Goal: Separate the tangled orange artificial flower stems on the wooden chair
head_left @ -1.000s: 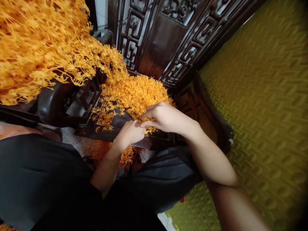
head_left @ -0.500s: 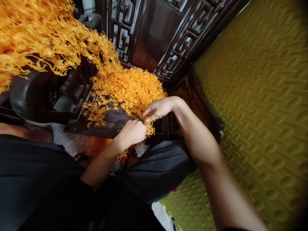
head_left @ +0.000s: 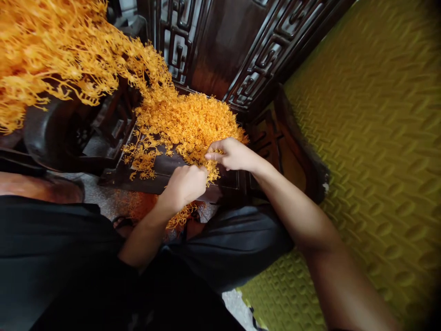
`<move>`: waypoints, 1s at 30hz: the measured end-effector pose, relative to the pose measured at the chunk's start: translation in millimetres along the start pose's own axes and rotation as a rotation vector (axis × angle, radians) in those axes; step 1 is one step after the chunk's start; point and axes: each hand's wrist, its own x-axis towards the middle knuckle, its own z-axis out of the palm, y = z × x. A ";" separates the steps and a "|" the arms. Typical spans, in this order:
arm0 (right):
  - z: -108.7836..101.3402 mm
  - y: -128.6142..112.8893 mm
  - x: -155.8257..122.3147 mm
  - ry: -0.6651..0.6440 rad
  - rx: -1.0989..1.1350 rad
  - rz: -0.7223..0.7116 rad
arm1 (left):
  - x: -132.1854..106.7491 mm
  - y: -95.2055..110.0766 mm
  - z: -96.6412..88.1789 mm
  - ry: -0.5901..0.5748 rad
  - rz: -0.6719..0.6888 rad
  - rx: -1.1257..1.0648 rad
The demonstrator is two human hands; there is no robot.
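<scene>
A heap of orange plastic flower sprigs (head_left: 203, 117), thin-stemmed with spidery tips, lies on a dark wooden seat (head_left: 165, 166). My left hand (head_left: 189, 184) is closed in a fist at the seat's front edge, with orange tips showing beside its fingers. Its palm is hidden. Just to the right and slightly higher, my right hand (head_left: 229, 154) bends thumb and forefinger together at the heap's near edge. What lies between those fingertips is too small to make out. The two hands are close together but apart.
A larger orange pile (head_left: 62, 55) spills over the dark armrest (head_left: 48, 133) at left. Behind the seat rises a carved wooden backrest (head_left: 220, 50). Yellow-green foam matting (head_left: 379, 161) covers the right side. More orange pieces (head_left: 182, 216) show below the seat, near my legs.
My right hand's thumb and forefinger have drawn closer together and its wrist has dropped. My left hand has shifted slightly left and up. The view has turned a little.
</scene>
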 end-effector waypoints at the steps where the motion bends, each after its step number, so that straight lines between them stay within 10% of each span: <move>1: 2.5 -4.6 -1.8 0.057 0.067 0.066 | -1.8 -1.8 -3.5 0.020 -0.038 -0.012; 8: 12.5 -23.4 4.8 0.244 0.550 0.183 | -3.3 -11.7 -31.9 0.150 -0.109 -0.095; 17: -91.0 26.8 -14.3 0.777 0.880 0.067 | -21.2 -52.9 -21.9 0.123 -0.163 -0.265; 23: -55.5 67.1 11.8 0.572 1.056 0.067 | -2.1 -66.1 -17.7 0.332 -0.167 -0.910; 30: -50.0 88.9 34.3 0.524 0.833 0.103 | 7.0 -67.4 -12.4 0.294 -0.267 -1.617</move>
